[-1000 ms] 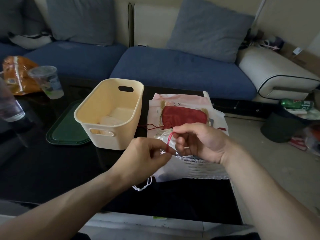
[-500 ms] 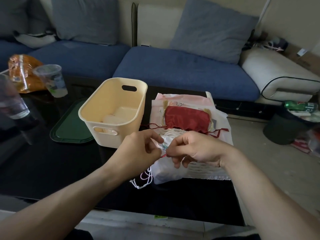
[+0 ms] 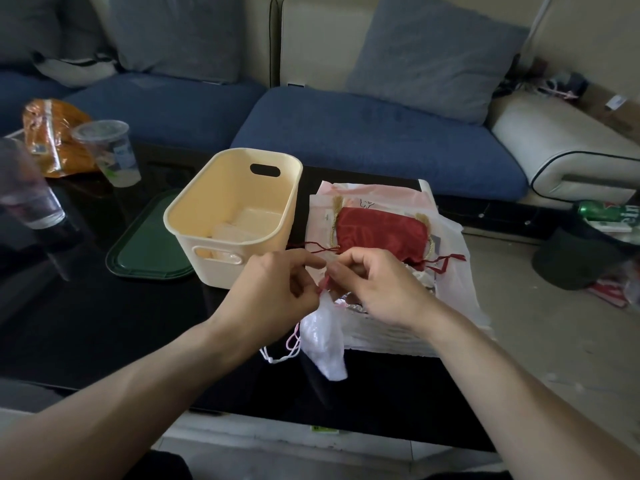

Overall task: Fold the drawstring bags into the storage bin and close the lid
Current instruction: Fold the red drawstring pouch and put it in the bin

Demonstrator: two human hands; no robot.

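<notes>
At the far left edge a clear cup (image 3: 26,188) is blurred and cut off, so you cannot tell what it holds. An orange crinkled packet (image 3: 52,136) sits half hidden behind a second clear plastic cup (image 3: 107,152). Your glossy black table (image 3: 86,306) carries a flat green lid (image 3: 145,244), partly covered by the cream plastic storage bin (image 3: 235,216), which is open-topped with rounded corners and slot handles; pale folded shapes lie inside, hard to make out. Behind runs a blue sofa (image 3: 363,140) with grey cushions.

Your left hand (image 3: 273,296) pinches the top of a small white translucent drawstring bag (image 3: 323,337), which hangs just in front of the bin, its cords (image 3: 287,351) dangling below. Your right hand (image 3: 377,285) pinches the same bag's pink-red cord from the other side; the exact grip is hidden by your fingers. Under that hand lies a pile of pale bags (image 3: 398,334), topped by a red satin bag (image 3: 381,233). At the right edge, a dark waste bin (image 3: 575,261) stands on the floor.
</notes>
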